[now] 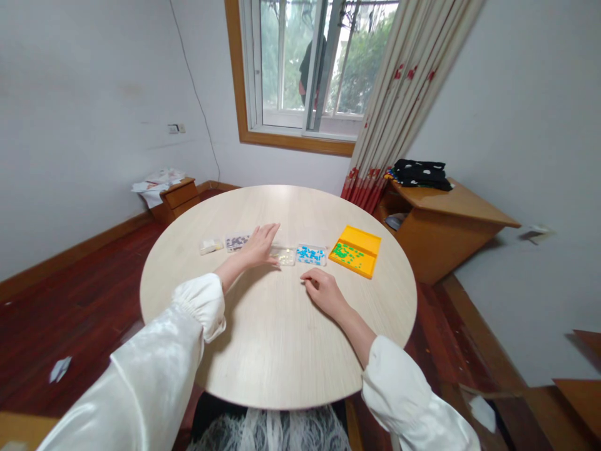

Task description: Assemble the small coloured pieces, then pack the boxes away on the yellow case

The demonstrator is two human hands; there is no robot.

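Observation:
My left hand point(260, 246) reaches over a clear box of pale pieces point(284, 255), thumb and fingers apart; it hides part of that box. Left of it lies a clear box of dark purplish pieces point(236, 242), partly covered by the same hand. My right hand point(323, 289) rests on the table with its fingers curled together; whether anything small is between them is hidden. Just beyond it sits a clear box of blue pieces point(310, 255). To the right an orange-yellow case point(360, 240) lies with its lid raised, green pieces point(347, 254) inside.
A small whitish packet point(211, 246) lies at the left of the row on the round wooden table point(272, 351). Behind stand a window and a curtain point(399, 94). A wooden cabinet point(436, 232) with folded dark cloth is on the right, a small cabinet point(181, 199) with papers on the left.

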